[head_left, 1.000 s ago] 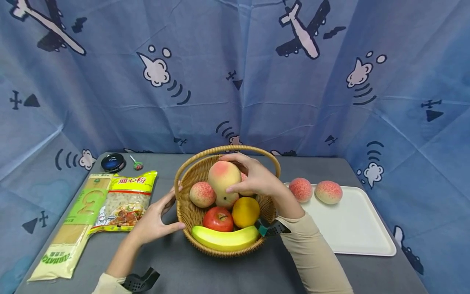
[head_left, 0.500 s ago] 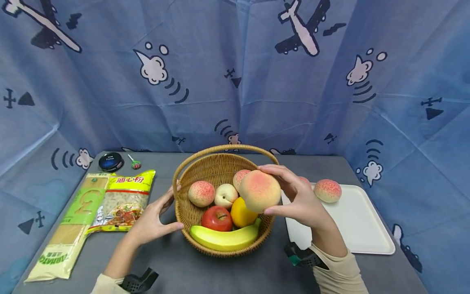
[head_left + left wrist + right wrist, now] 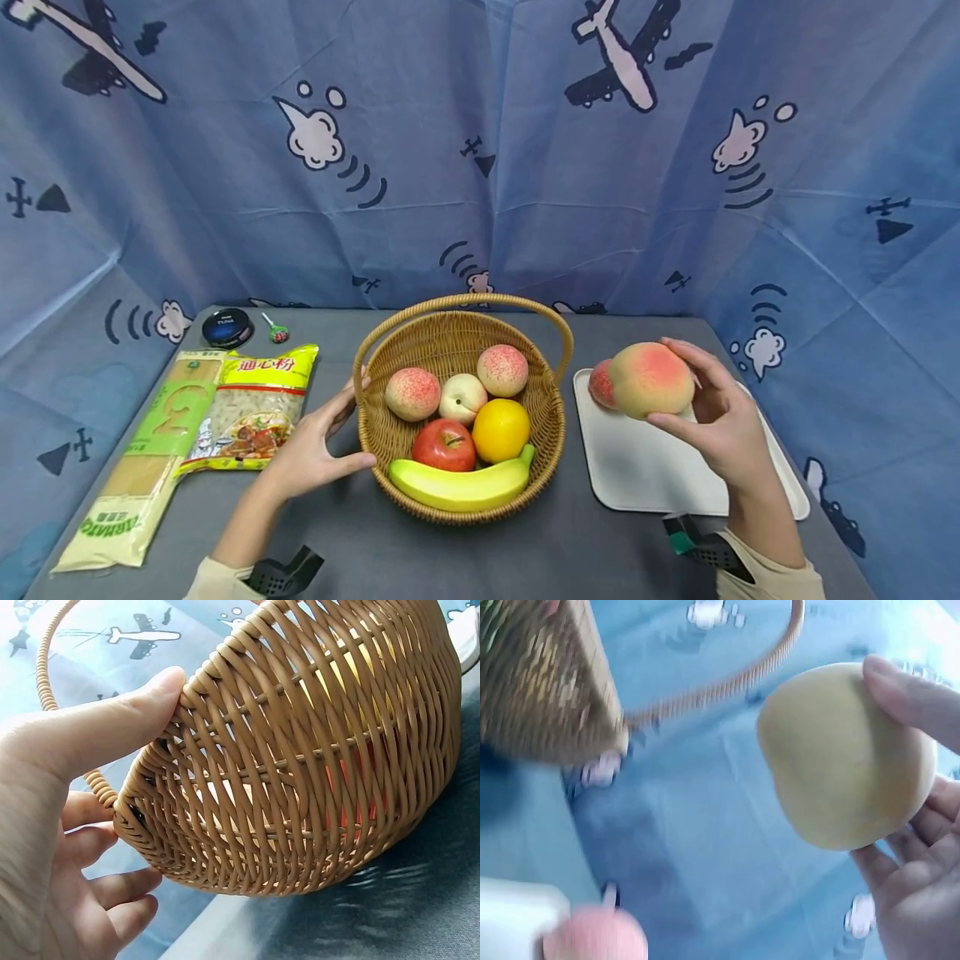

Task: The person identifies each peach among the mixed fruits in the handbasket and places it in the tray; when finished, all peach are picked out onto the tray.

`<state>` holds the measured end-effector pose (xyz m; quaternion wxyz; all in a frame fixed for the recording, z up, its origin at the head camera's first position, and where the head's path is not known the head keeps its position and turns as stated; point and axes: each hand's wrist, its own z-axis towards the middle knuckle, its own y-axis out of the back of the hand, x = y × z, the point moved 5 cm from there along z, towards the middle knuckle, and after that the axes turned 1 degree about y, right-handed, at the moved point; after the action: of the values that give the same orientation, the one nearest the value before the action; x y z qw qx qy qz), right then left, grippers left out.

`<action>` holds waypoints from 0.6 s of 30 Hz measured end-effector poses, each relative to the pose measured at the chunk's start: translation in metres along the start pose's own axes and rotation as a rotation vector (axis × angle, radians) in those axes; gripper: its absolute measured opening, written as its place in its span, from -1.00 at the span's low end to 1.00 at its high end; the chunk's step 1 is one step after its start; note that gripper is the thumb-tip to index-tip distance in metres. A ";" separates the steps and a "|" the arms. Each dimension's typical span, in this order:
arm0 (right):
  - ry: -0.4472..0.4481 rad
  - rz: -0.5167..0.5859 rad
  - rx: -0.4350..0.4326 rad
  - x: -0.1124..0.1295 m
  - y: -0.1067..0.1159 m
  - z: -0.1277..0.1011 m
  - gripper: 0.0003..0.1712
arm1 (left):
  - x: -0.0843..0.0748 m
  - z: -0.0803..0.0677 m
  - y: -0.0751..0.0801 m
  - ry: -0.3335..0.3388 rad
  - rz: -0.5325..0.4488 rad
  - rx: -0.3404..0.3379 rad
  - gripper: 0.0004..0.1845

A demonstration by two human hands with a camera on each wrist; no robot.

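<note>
My right hand (image 3: 712,412) grips a large yellow-pink peach (image 3: 651,379) and holds it in the air over the back left part of the white tray (image 3: 652,475). In the right wrist view the same peach (image 3: 847,757) sits between the thumb and fingers (image 3: 900,870). A smaller pink peach (image 3: 597,383) lies on the tray, half hidden behind the held one. My left hand (image 3: 322,442) rests flat against the left wall of the wicker basket (image 3: 375,417). Its thumb (image 3: 112,720) presses the woven side (image 3: 300,750).
The basket holds two pink peaches (image 3: 411,393), a pale peach (image 3: 462,397), an orange (image 3: 501,429), a red apple (image 3: 444,444) and a banana (image 3: 457,486). Pasta packets (image 3: 247,408) lie at the left, with a dark round tin (image 3: 227,327) and a lollipop (image 3: 277,333) behind them.
My right hand lifted the large peach out of the basket and carried it right, over the tray. The left hand stayed on the basket.
</note>
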<state>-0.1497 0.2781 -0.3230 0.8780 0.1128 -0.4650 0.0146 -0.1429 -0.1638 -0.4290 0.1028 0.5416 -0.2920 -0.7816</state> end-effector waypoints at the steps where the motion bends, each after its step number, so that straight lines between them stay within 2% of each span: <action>1: 0.010 0.020 -0.017 -0.004 0.008 -0.002 -0.03 | 0.000 0.000 0.000 0.001 0.001 0.000 0.00; 7: -0.018 0.033 -0.134 -0.029 0.052 -0.015 -0.06 | -0.001 0.000 0.001 -0.001 0.018 -0.002 0.00; 15: -0.165 0.024 -0.363 -0.075 0.107 -0.034 -0.11 | -0.002 0.000 0.001 0.010 0.028 0.005 0.00; 18: -0.250 -0.027 -0.444 -0.107 0.134 -0.045 -0.10 | -0.002 0.000 0.001 0.014 0.028 0.003 0.00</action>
<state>-0.1914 0.4262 -0.4099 0.8170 -0.0754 -0.5603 -0.1138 -0.1425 -0.1640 -0.4270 0.1147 0.5429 -0.3001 -0.7759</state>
